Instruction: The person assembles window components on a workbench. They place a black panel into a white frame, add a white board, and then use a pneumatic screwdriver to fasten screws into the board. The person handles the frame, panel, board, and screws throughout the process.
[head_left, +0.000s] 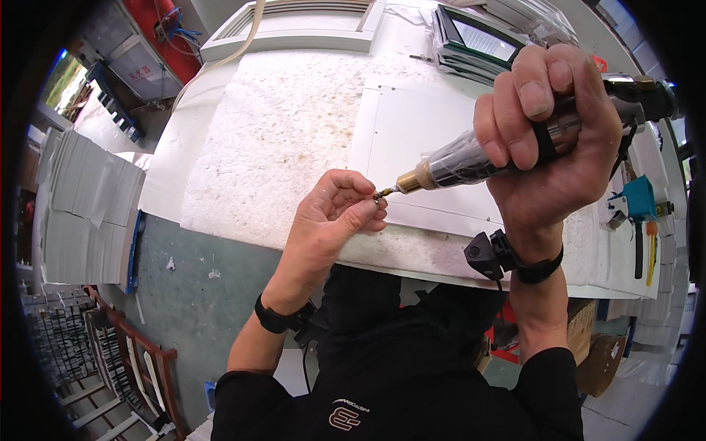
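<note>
My right hand [548, 125] is wrapped round a silver power screwdriver [463, 162] with a brass-coloured nose, held slanting down to the left. Its thin bit ends at the fingertips of my left hand [334, 209]. Thumb and forefinger there pinch a small dark-and-brass metal piece [379, 197], apparently a screw, against the bit's tip; the fingers partly hide it. Beneath the tool lies a flat white panel [412, 132] with small holes near its edges.
A white foam sheet [272, 132] covers the bench under the panel. At the back are a white slatted frame [294, 40] and stacked dark-edged panels [478, 44]. A teal tool [638, 198] lies right. Tall stacked white boards [88, 213] stand left.
</note>
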The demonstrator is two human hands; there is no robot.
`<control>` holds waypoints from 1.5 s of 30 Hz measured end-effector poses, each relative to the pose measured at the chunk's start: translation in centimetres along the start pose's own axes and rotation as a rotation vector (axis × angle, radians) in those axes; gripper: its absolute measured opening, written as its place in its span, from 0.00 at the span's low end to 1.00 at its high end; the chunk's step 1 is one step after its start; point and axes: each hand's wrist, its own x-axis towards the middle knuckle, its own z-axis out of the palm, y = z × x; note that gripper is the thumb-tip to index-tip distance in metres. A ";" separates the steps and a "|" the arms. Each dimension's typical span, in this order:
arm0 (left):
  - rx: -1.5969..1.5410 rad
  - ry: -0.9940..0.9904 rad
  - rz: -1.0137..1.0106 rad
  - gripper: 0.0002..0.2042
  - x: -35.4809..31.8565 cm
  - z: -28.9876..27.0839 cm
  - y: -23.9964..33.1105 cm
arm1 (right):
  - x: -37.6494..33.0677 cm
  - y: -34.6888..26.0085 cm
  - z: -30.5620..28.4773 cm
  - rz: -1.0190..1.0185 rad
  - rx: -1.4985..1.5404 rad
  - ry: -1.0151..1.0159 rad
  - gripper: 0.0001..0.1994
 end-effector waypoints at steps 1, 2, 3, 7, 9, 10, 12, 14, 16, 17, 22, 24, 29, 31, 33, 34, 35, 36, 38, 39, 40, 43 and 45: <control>-0.010 0.001 0.000 0.10 0.0 0.0 0.0 | -0.1 0.2 -0.7 -0.019 -0.018 -0.035 0.14; -0.014 0.011 0.000 0.10 0.0 -0.1 0.0 | 0.0 0.3 -0.8 -0.026 -0.011 -0.040 0.14; -0.018 0.020 -0.001 0.10 0.0 0.0 0.1 | 0.0 0.4 -0.8 -0.034 -0.004 -0.044 0.14; -0.023 0.057 0.014 0.08 0.1 0.2 -0.1 | 0.1 0.2 -0.2 -0.065 0.098 0.000 0.13; -0.016 0.065 0.014 0.09 0.1 0.2 -0.1 | 0.0 0.6 -0.2 -0.098 0.123 -0.003 0.13; -0.013 0.069 0.013 0.09 0.1 0.3 -0.1 | -0.1 0.6 -0.1 -0.092 0.117 0.000 0.13; -0.014 0.071 0.020 0.09 0.1 0.1 -0.1 | 0.1 0.1 0.1 -0.020 0.070 0.007 0.13; -0.020 0.076 0.025 0.09 0.1 0.1 -0.1 | 0.1 0.0 0.0 -0.014 0.069 -0.011 0.13; -0.030 0.083 0.028 0.10 0.2 0.3 -0.1 | 0.0 0.4 0.0 -0.067 0.098 -0.025 0.14; -0.030 0.083 0.030 0.10 0.2 0.3 -0.1 | 0.0 0.7 0.3 -0.107 0.116 -0.025 0.14; -0.032 0.069 0.015 0.10 0.2 -0.1 -0.2 | 0.1 0.9 0.4 -0.146 0.152 -0.069 0.14; -0.052 0.058 0.000 0.11 0.2 -0.4 -0.2 | 0.4 1.1 0.2 -0.153 0.186 -0.101 0.14; -0.018 0.079 0.057 0.10 0.1 -0.1 -0.3 | 1.1 1.1 -0.2 -0.118 0.191 -0.221 0.15; 0.062 0.100 0.107 0.09 0.2 0.3 -0.2 | 1.6 1.2 0.0 -0.101 0.194 -0.258 0.15; 0.252 0.148 0.165 0.09 0.3 -0.1 0.4 | 2.0 2.1 1.7 -0.125 0.127 -0.074 0.14; 0.345 0.170 0.196 0.09 0.5 -0.3 0.7 | 2.5 1.8 2.7 -0.055 0.125 0.025 0.15; 0.462 0.179 0.229 0.10 0.6 -0.6 1.0 | 3.1 1.7 3.9 0.017 0.137 0.118 0.17; 0.572 0.172 0.262 0.10 1.0 -0.6 1.1 | 3.6 1.3 4.8 0.086 0.138 0.220 0.19; 0.688 0.167 0.278 0.12 1.2 -0.6 1.1 | 4.2 1.1 5.3 0.224 -0.020 0.193 0.20; 0.695 0.169 0.262 0.12 1.2 -0.6 1.0 | 4.3 1.1 5.3 0.238 -0.077 0.149 0.20; 0.702 0.171 0.245 0.13 1.1 -0.7 0.9 | 4.3 1.3 5.1 0.237 -0.126 0.105 0.20; 0.682 0.140 0.251 0.15 1.4 -0.7 0.4 | 4.1 1.8 4.6 0.214 -0.184 0.036 0.19; 0.704 0.127 0.266 0.15 1.4 -0.9 0.0 | 3.9 2.2 4.6 0.219 -0.167 0.033 0.17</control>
